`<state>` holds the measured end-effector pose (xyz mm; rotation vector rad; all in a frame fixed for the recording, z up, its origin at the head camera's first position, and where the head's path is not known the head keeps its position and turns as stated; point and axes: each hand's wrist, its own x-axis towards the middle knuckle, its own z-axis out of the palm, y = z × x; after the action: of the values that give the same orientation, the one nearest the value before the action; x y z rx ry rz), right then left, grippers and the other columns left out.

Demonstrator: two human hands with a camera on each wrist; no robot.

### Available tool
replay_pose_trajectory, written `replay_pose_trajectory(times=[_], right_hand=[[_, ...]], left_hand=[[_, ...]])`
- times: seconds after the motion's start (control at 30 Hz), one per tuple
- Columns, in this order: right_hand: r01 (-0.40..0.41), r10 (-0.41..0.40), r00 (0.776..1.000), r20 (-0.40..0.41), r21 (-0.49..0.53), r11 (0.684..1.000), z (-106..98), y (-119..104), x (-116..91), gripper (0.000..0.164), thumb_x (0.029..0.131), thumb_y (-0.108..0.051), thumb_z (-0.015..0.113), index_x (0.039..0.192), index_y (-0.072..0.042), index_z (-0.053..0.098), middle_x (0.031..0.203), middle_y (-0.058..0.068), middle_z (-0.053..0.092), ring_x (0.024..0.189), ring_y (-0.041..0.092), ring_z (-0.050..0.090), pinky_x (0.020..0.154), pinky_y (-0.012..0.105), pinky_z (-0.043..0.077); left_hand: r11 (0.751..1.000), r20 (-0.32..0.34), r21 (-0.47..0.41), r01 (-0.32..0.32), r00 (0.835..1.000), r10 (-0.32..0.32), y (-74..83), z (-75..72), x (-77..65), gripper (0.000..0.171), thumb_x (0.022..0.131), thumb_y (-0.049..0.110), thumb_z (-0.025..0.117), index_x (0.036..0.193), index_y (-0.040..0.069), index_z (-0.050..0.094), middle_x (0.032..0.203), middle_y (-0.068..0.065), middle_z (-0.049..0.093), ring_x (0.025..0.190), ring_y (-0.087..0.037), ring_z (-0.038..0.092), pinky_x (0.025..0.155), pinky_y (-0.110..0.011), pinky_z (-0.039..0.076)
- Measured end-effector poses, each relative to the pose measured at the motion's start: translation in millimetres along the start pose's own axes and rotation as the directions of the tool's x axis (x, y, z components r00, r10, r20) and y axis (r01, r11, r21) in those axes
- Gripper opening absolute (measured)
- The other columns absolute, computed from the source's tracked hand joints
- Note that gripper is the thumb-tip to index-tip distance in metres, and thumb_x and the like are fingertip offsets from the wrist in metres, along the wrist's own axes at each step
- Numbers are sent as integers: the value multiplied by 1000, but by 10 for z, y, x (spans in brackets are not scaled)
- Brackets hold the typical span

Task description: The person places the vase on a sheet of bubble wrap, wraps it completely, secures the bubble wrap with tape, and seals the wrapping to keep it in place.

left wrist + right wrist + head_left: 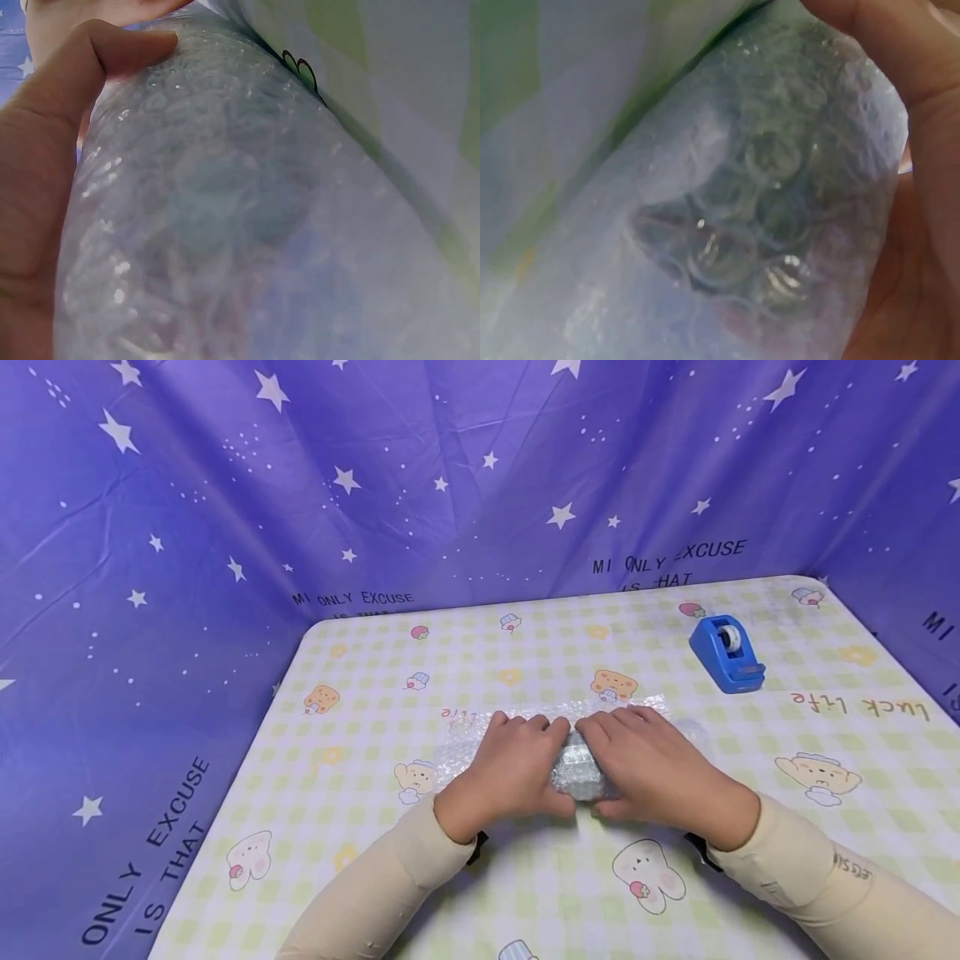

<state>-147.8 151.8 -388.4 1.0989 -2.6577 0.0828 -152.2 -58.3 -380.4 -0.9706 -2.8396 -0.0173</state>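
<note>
A bundle rolled in clear bubble wrap lies on the table in front of the person, with a greyish thing dimly showing through its layers. A loose part of the bubble wrap spreads out flat past the left hand and beyond the fingers. The left hand grips the bundle's left part, fingers over the top and thumb at the near side. Mirroring it, the right hand grips the right part. In the left wrist view the thumb presses on the bubble wrap; the right wrist view shows its bubbles up close.
A blue tape dispenser with a roll of tape stands toward the table's back right. A green-and-white checked cloth with cartoon prints covers the table. Behind the far edge hangs a purple curtain with white stars.
</note>
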Motion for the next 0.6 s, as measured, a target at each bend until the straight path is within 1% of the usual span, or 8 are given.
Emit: replay_pose_trajectory(times=[0.23,0.5,0.6], right_hand=[[-11,11,1000,-9,-31,999,39,-23,-6,90,57,-56,92,123,-5,57,111,11,68,104,32,67,99,56,48],[19,-19,999,-51,-5,1000,58,15,-5,83,60,-50,90,121,-4,57,105,10,67,99,31,67,98,53,49],[33,-33,997,-63,2,999,62,24,-2,82,60,-49,90,120,-3,58,104,10,67,97,30,67,97,52,49]], left_hand=[[1000,27,-15,13,1000,-12,-7,-20,9,61,61,59,81,100,20,54,84,7,61,67,-16,58,64,-33,34],[1000,27,-11,18,999,-18,-11,-44,-13,55,64,58,79,98,20,57,82,9,61,68,-14,58,66,-35,34],[1000,20,-8,12,1000,-12,-11,-46,-25,52,67,57,78,97,20,57,83,9,62,71,-12,59,68,-35,35]])
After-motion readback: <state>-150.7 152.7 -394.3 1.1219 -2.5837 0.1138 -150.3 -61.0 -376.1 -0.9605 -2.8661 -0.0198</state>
